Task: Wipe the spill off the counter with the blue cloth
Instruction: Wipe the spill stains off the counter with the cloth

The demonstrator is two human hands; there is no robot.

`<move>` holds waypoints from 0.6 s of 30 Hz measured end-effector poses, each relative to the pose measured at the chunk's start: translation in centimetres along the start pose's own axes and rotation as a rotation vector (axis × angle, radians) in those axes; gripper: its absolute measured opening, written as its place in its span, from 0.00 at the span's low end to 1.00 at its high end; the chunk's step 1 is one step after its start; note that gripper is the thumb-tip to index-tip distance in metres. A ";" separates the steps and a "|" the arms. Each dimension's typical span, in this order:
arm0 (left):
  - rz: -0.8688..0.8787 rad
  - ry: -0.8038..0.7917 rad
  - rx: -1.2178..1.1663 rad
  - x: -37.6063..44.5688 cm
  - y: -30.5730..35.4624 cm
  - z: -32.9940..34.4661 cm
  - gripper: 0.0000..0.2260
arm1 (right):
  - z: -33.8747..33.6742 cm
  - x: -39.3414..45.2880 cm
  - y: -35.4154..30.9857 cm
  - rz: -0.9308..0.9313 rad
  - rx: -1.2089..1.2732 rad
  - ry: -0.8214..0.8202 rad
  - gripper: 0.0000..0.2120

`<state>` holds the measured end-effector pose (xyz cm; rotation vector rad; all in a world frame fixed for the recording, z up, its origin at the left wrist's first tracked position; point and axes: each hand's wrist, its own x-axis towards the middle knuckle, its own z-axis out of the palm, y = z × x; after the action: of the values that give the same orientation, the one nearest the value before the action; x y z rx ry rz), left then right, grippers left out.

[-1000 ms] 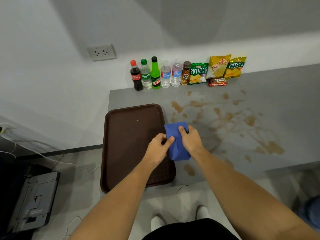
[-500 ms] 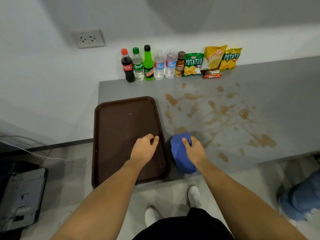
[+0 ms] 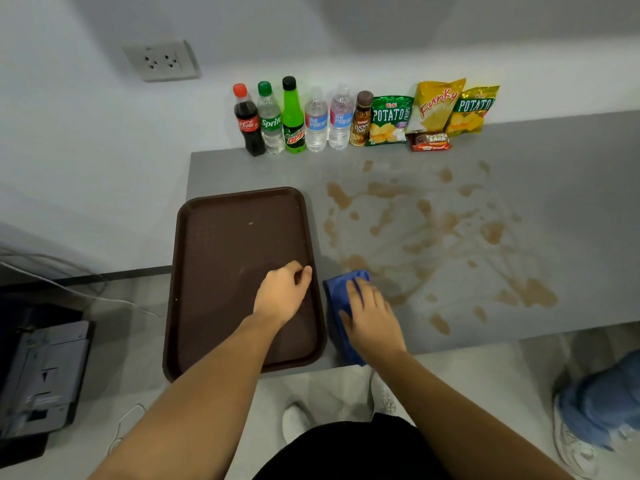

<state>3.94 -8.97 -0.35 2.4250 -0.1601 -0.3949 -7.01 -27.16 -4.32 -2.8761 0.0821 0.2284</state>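
Head view: our right hand (image 3: 372, 317) lies flat, grip unclenched, on the blue cloth (image 3: 334, 296) at the surface's (image 3: 242, 168) near edge, beside the tray (image 3: 225, 254). The spill (image 3: 337, 195) spreads beyond. Our left hand (image 3: 280, 292) curls at the tray's rim, and we cannot tell its grip.

The grey counter (image 3: 571, 202) carries a brown tray (image 3: 235, 254), blue cloth (image 3: 336, 289), brown spill (image 3: 533, 294), six bottles (image 3: 294, 119) and snack packets (image 3: 438, 105).

Right of centre the grey tabletop (image 3: 571, 174) lies open and flat, marked only by the brown spill (image 3: 446, 223), so hands could sweep through to the right edge of the frame. At left centre the brown tray (image 3: 225, 271) bounds this room with its raised rim. Along the wall at upper centre, a row of bottles (image 3: 294, 123) and snack bags (image 3: 438, 105) closes the far side.
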 end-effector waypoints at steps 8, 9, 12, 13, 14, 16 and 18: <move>0.105 0.093 0.066 1.0 0.9 1.0 0.10 | 3.3 1.0 0.0 -0.061 -0.007 -0.005 0.30; 0.119 0.117 0.063 1.1 1.0 1.1 0.09 | 3.2 1.5 0.2 -0.069 -0.002 0.004 0.30; 0.144 0.157 0.051 1.3 1.5 1.5 0.08 | 2.7 3.4 1.2 -0.091 0.005 0.034 0.28; 0.148 0.163 0.046 1.4 1.6 1.7 0.08 | 2.5 4.2 1.6 -0.092 0.002 0.038 0.28; 0.149 0.173 0.041 1.4 1.7 1.8 0.07 | 2.4 5.0 2.1 -0.088 0.003 0.036 0.28; 0.152 0.194 0.034 1.4 1.9 2.0 0.07 | 2.1 6.4 3.1 -0.062 0.015 0.030 0.28; 0.153 0.190 0.029 1.5 2.1 2.1 0.07 | 1.7 7.4 4.3 -0.017 0.045 0.029 0.28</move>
<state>4.61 -12.22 -0.90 2.4430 -0.2668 -0.0929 -0.34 -31.18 -8.25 -2.8348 0.0671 0.1798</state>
